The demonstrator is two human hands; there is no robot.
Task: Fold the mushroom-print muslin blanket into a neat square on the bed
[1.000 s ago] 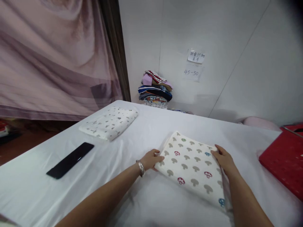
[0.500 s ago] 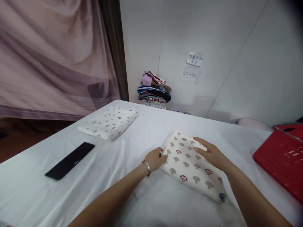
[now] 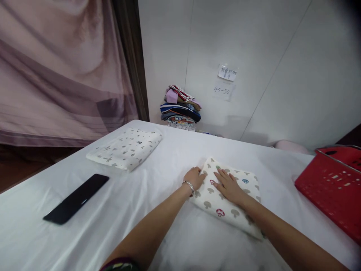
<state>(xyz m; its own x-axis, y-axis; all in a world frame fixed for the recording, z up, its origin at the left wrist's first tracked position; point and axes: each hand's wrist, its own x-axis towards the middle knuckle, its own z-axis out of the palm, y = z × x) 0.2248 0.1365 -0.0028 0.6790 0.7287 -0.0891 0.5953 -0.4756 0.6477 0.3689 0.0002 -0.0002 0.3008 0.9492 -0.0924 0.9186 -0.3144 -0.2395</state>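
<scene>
A folded white cloth (image 3: 239, 184) printed with grey, red, green and blue mushrooms lies on the white-covered table. My right hand (image 3: 229, 187) rests flat on top of it, fingers stretched out over the print. At the cloth's left edge is my left hand (image 3: 195, 178), a silver bracelet on its wrist, its fingers extended and touching the border. Neither hand grips the fabric. Farther left lies a second folded white cloth (image 3: 126, 148) with small grey prints.
A black phone-like slab (image 3: 77, 197) lies on the table (image 3: 135, 226) at left. The red basket (image 3: 329, 188) stands at the right edge. Behind the table rises a pile of folded fabrics (image 3: 182, 107) against the wall. A pinkish curtain (image 3: 64, 75) hangs at left.
My right hand has moved left from the cloth's far right side and now lies flat on its middle. My left hand has shifted slightly up along the left edge.
</scene>
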